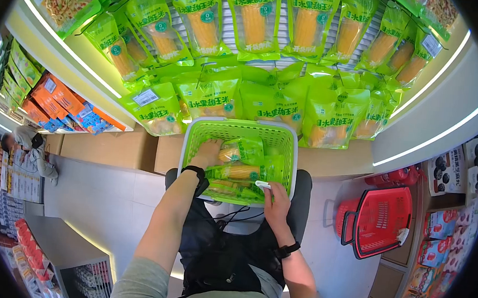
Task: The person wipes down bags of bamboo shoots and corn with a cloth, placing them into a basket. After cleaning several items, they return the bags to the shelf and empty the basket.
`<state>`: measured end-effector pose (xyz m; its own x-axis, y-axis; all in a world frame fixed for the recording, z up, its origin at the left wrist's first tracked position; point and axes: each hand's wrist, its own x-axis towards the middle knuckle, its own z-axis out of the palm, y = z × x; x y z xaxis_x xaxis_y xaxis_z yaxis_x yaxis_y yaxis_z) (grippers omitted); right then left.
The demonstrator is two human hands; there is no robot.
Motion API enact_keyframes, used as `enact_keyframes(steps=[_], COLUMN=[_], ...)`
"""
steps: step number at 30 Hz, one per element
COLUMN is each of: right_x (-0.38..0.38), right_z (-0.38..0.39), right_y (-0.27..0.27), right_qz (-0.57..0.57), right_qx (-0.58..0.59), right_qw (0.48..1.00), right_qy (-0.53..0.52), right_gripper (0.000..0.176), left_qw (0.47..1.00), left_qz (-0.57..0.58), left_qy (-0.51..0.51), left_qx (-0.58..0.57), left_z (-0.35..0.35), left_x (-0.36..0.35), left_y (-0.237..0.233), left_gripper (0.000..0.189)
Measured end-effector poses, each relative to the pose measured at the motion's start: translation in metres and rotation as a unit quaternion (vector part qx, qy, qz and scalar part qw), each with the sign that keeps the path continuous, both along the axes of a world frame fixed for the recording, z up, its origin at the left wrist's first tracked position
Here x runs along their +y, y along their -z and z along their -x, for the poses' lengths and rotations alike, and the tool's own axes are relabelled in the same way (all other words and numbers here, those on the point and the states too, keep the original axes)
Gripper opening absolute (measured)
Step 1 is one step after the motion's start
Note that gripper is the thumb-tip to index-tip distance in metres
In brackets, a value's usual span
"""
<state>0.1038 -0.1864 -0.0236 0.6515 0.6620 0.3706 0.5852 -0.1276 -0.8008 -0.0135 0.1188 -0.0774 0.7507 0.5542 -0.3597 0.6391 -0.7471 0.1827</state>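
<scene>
A green basket with a pale rim (294, 147) sits between my knees. Several green packs of corn lie inside it, among them an upper pack (241, 151) and a middle pack (237, 172). My left hand (208, 153) reaches down into the basket's left side, fingers stretched out beside the left ends of the packs. At the front right rim, my right hand (277, 203) is closed on a small flat white object (262, 184), whose kind I cannot tell.
Green corn packs (256, 23) hang in a row on the shelf ahead, with more corn packs (209, 98) below. A red shopping basket (380, 222) stands on the floor at right. Far left, a person (34, 151) is near stocked shelves. A display unit (79, 248) stands at lower left.
</scene>
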Motion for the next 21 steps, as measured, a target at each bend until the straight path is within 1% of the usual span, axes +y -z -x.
enact_keyframes(steps=[1, 4, 8, 10, 14, 16, 17, 19, 20, 21], right_x=[0.0, 0.0, 0.001, 0.0, 0.0, -0.001, -0.001, -0.007, -0.007, -0.008], right_z=[0.0, 0.0, -0.001, -0.001, -0.001, -0.001, -0.001, 0.004, 0.004, 0.004], right_y=[0.0, 0.001, 0.0, 0.0, 0.002, 0.003, 0.003, 0.001, 0.001, 0.0], right_qz=[0.001, 0.013, 0.018, 0.016, 0.014, 0.016, 0.019, 0.024, 0.026, 0.027], right_qx=[0.004, 0.017, 0.01, 0.01, 0.003, 0.002, 0.001, 0.004, 0.003, 0.002], right_qw=[1.0, 1.0, 1.0, 1.0, 1.0, 1.0, 1.0, 1.0, 1.0, 1.0], right_qy=[0.004, 0.004, 0.003, 0.008, 0.009, 0.01, 0.005, 0.003, 0.001, -0.002], right_gripper=[0.013, 0.016, 0.016, 0.016, 0.017, 0.017, 0.017, 0.018, 0.017, 0.017], left_qw=[1.0, 0.999, 1.0, 0.999, 0.997, 0.996, 0.996, 0.99, 0.99, 0.991], left_qz=[0.018, 0.033, 0.008, 0.016, 0.0, 0.016, 0.014, 0.091, 0.09, 0.114], left_qy=[-0.012, -0.003, 0.021, -0.007, -0.003, 0.013, 0.016, 0.01, 0.01, 0.024], left_qx=[0.013, 0.018, -0.002, 0.043, 0.079, 0.09, 0.091, 0.11, 0.11, 0.064], left_z=[-0.002, -0.002, 0.0, -0.005, -0.015, -0.02, -0.02, -0.013, -0.009, -0.003], left_x=[-0.001, 0.001, 0.002, 0.003, 0.002, 0.006, 0.006, 0.001, 0.004, 0.007], left_y=[-0.006, -0.006, 0.002, 0.003, 0.0, -0.003, -0.008, -0.02, -0.017, -0.014], left_gripper=[0.089, 0.091, 0.086, 0.091, 0.097, 0.104, 0.104, 0.108, 0.108, 0.103])
